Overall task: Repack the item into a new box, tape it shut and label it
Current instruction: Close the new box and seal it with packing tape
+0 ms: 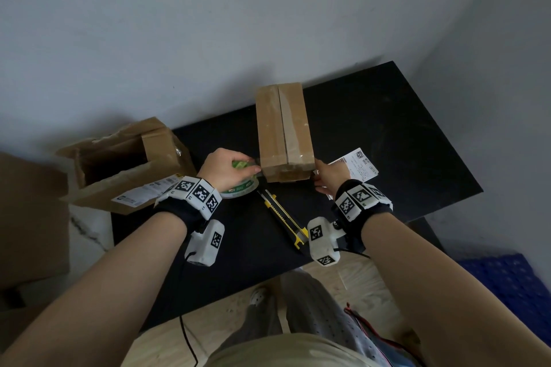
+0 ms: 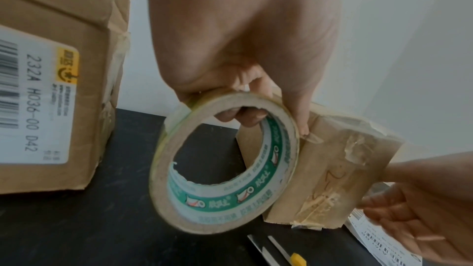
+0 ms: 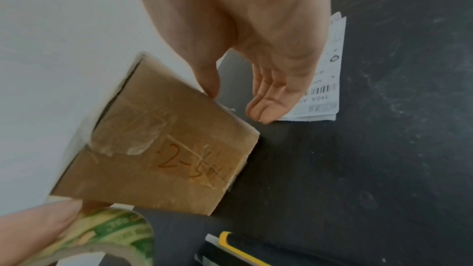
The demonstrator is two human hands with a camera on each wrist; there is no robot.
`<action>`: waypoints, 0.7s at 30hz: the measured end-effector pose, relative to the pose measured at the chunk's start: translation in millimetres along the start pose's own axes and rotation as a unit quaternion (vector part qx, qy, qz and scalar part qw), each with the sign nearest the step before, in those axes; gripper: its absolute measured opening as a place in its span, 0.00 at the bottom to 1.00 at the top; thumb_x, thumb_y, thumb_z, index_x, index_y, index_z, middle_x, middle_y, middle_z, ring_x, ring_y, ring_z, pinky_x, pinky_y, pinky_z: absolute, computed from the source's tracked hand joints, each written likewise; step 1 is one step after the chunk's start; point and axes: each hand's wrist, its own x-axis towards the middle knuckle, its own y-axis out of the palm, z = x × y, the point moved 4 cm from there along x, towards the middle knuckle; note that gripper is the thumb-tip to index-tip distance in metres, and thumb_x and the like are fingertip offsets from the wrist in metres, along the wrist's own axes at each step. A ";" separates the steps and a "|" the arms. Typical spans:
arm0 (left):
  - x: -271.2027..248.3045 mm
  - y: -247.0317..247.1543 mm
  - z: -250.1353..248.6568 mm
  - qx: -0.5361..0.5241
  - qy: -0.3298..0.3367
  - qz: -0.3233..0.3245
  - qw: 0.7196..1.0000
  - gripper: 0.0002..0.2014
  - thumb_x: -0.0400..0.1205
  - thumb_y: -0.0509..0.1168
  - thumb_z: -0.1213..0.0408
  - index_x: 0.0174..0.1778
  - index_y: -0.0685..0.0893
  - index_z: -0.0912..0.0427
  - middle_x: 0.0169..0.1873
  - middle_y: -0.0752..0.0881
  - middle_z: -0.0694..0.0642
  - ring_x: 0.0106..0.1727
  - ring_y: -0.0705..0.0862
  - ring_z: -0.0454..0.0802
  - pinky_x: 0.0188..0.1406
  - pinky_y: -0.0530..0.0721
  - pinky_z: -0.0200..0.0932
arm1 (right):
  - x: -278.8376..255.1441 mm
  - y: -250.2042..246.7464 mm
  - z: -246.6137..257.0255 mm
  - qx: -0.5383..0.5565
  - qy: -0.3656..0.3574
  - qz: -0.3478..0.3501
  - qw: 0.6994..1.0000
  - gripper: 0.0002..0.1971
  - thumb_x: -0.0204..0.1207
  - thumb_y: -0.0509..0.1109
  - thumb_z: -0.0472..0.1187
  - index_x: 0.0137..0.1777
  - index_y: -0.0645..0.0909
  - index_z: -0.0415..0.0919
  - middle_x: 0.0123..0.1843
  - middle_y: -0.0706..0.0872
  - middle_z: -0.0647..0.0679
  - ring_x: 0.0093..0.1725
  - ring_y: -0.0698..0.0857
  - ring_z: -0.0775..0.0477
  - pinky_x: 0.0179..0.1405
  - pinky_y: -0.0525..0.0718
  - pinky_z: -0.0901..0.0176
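Observation:
A shut brown box [image 1: 283, 131] with clear tape along its top seam lies on the black table [image 1: 387, 128]. My left hand [image 1: 252, 166] grips a roll of tape [image 1: 243, 186] with green print, fingers through its core [image 2: 240, 114], right against the box's near left corner. In the left wrist view the tape roll [image 2: 225, 161] stands beside the box's end face [image 2: 337, 169]. My right hand [image 1: 317, 179] is at the near right corner, thumb [image 3: 211, 84] touching the box's edge [image 3: 163, 149], fingers straight over a white shipping label [image 3: 325, 80].
A torn, open old box [image 1: 125, 164] with a barcode label stands at the table's left edge. A yellow-and-black utility knife [image 1: 283, 214] lies just in front of the shut box. The white shipping label [image 1: 357, 164] lies to its right. A wall is close behind.

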 end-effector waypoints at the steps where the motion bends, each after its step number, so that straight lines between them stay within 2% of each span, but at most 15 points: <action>1: -0.2 0.1 -0.7 -0.003 -0.001 0.000 1.000 0.16 0.76 0.71 0.53 0.56 0.87 0.56 0.53 0.88 0.54 0.54 0.84 0.47 0.58 0.81 0.47 | -1.4 -3.4 3.0 -0.023 -0.025 -0.018 0.999 0.14 0.77 0.69 0.48 0.47 0.79 0.35 0.40 0.82 0.42 0.47 0.82 0.42 0.52 0.85 0.47; 4: -1.3 4.6 -7.0 -0.019 -0.001 0.006 1.000 0.15 0.76 0.71 0.52 0.55 0.87 0.54 0.52 0.88 0.52 0.54 0.84 0.47 0.57 0.81 0.46 | -18.6 -18.0 20.9 -0.083 -0.168 -0.108 0.976 0.14 0.80 0.65 0.43 0.63 0.78 0.38 0.55 0.81 0.47 0.55 0.80 0.49 0.57 0.80 0.54; 6: -1.8 9.3 -13.9 -0.027 0.000 0.014 1.000 0.14 0.77 0.69 0.52 0.56 0.87 0.53 0.53 0.87 0.51 0.56 0.84 0.47 0.57 0.80 0.45 | -47.1 -21.9 39.7 -0.109 -0.314 -0.156 0.930 0.15 0.82 0.62 0.40 0.67 0.77 0.39 0.62 0.80 0.46 0.59 0.79 0.53 0.60 0.79 0.58; 8: -2.8 14.1 -19.0 -0.025 -0.006 0.025 0.999 0.15 0.79 0.67 0.54 0.59 0.86 0.53 0.55 0.86 0.51 0.57 0.83 0.49 0.58 0.79 0.45 | -73.5 -12.8 52.4 -0.164 -0.438 -0.145 0.872 0.15 0.82 0.62 0.37 0.67 0.78 0.38 0.65 0.79 0.45 0.61 0.78 0.55 0.62 0.77 0.62; 10: -3.9 17.9 -19.0 -0.036 -0.020 0.047 0.998 0.14 0.80 0.64 0.57 0.61 0.85 0.52 0.57 0.86 0.53 0.59 0.83 0.51 0.62 0.79 0.49 | -89.1 5.8 54.3 -0.247 -0.510 -0.080 0.820 0.17 0.81 0.63 0.35 0.70 0.76 0.37 0.71 0.76 0.44 0.69 0.76 0.50 0.67 0.73 0.62; 12: -6.8 17.1 -16.8 -0.075 -0.033 0.065 0.995 0.14 0.81 0.61 0.61 0.60 0.85 0.51 0.57 0.86 0.54 0.59 0.82 0.52 0.65 0.78 0.54 | -94.0 23.0 47.5 -0.342 -0.556 -0.025 0.758 0.21 0.81 0.63 0.37 0.73 0.73 0.40 0.77 0.71 0.44 0.77 0.69 0.45 0.74 0.67 0.55; 14: -9.6 14.3 -14.1 -0.100 -0.026 0.068 0.992 0.14 0.81 0.60 0.63 0.59 0.85 0.52 0.57 0.86 0.56 0.59 0.83 0.53 0.65 0.77 0.56 | -94.6 34.1 37.6 -0.426 -0.569 0.009 0.703 0.24 0.81 0.62 0.41 0.77 0.67 0.43 0.81 0.64 0.44 0.82 0.60 0.45 0.79 0.56 0.52; 16: -11.4 9.9 -10.9 -0.097 -0.023 0.058 0.993 0.11 0.81 0.60 0.64 0.58 0.83 0.53 0.56 0.85 0.58 0.57 0.83 0.53 0.64 0.78 0.56 | -90.2 39.4 28.6 -0.485 -0.557 0.019 0.674 0.27 0.81 0.62 0.42 0.80 0.62 0.45 0.83 0.59 0.43 0.83 0.54 0.44 0.80 0.48 0.52; 18: -13.0 6.1 -6.1 -0.096 -0.033 0.051 0.994 0.10 0.81 0.62 0.66 0.57 0.80 0.55 0.53 0.85 0.59 0.56 0.84 0.54 0.62 0.80 0.55 | -86.9 42.0 23.3 -0.510 -0.558 0.010 0.655 0.29 0.80 0.63 0.41 0.81 0.60 0.45 0.83 0.57 0.41 0.83 0.53 0.41 0.81 0.47 0.49; 21: -15.7 2.2 1.0 -0.099 -0.032 0.061 0.993 0.13 0.80 0.64 0.69 0.60 0.79 0.58 0.52 0.85 0.58 0.55 0.84 0.52 0.60 0.81 0.50 | -81.5 43.5 18.7 -0.527 -0.557 0.003 0.642 0.31 0.80 0.64 0.38 0.81 0.58 0.45 0.84 0.56 0.41 0.83 0.51 0.41 0.81 0.45 0.50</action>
